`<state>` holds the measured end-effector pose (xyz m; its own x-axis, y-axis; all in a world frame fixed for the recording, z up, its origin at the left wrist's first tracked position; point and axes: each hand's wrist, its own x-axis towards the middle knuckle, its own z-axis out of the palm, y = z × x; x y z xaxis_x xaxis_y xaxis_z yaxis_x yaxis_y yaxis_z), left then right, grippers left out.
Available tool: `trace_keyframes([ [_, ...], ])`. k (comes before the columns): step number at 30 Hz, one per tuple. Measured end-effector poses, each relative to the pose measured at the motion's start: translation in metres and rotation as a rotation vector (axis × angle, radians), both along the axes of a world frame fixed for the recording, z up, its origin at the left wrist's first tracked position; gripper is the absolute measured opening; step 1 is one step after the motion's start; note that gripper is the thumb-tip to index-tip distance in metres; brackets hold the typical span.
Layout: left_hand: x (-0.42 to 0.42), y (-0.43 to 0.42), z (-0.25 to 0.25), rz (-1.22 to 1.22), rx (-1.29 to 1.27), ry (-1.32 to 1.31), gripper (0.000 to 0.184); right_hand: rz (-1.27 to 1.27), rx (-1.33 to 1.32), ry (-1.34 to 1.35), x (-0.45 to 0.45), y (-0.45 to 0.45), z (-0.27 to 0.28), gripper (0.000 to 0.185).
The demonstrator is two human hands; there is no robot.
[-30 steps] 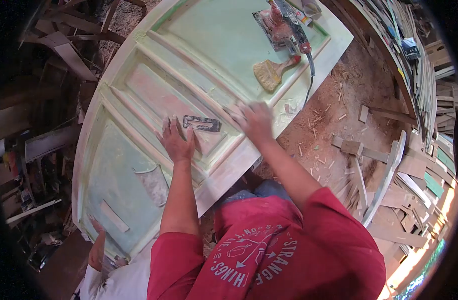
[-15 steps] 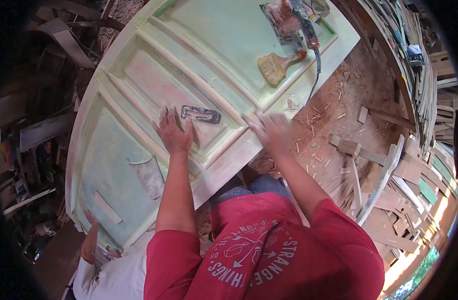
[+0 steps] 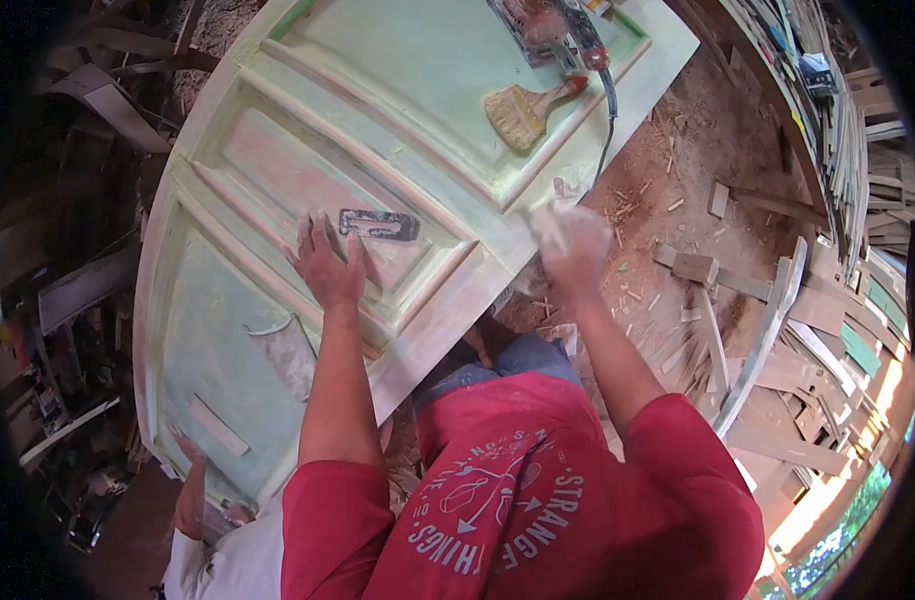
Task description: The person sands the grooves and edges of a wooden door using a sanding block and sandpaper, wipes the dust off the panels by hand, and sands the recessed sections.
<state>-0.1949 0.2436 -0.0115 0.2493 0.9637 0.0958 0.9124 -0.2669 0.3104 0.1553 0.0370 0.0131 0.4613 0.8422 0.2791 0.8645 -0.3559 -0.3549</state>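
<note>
A pale green, curved-top panelled door [image 3: 457,305] lies flat under my hands. My left hand [image 3: 329,262] rests on its recessed middle panel with fingers spread and nothing in them. Beside those fingertips lies a dark, oblong flat piece [image 3: 402,228] with a pale slot. My right hand [image 3: 574,250] is at the door's near right edge, smeared by motion. Its fingers are blurred, so I cannot make out whether it holds anything.
A wide paintbrush [image 3: 517,118] and a red power sander [image 3: 547,30] with a cord lie on the upper panel. A worn grey sheet [image 3: 283,356] and a wood strip [image 3: 219,425] lie at left, near another person's hand [image 3: 190,455]. Scrap wood [image 3: 762,340] litters the floor.
My right hand has moved right and slightly down along the door's edge. The whole view has shifted a little, carrying the door's contents up and left. My left hand stays on the panel.
</note>
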Motion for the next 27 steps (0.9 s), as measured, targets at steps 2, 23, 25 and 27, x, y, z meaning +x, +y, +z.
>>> trace_keyframes([
  [2, 0.002, 0.001, 0.005, -0.002, -0.009, -0.002, 0.069, -0.120, 0.061, -0.016, 0.003, 0.015, -0.001, 0.050],
  [23, -0.001, 0.003, 0.000, -0.023, -0.011, 0.050, 0.066, -0.036, 0.044, 0.071, -0.027, 0.010, -0.002, 0.037],
  [25, -0.003, 0.004, -0.004, -0.026, -0.002, 0.052, 0.066, 0.020, 0.044, 0.096, -0.068, -0.009, -0.010, 0.035],
  [27, -0.004, 0.004, -0.004, -0.024, 0.004, 0.046, 0.066, 0.219, 0.072, 0.197, -0.105, -0.031, 0.001, 0.035],
])
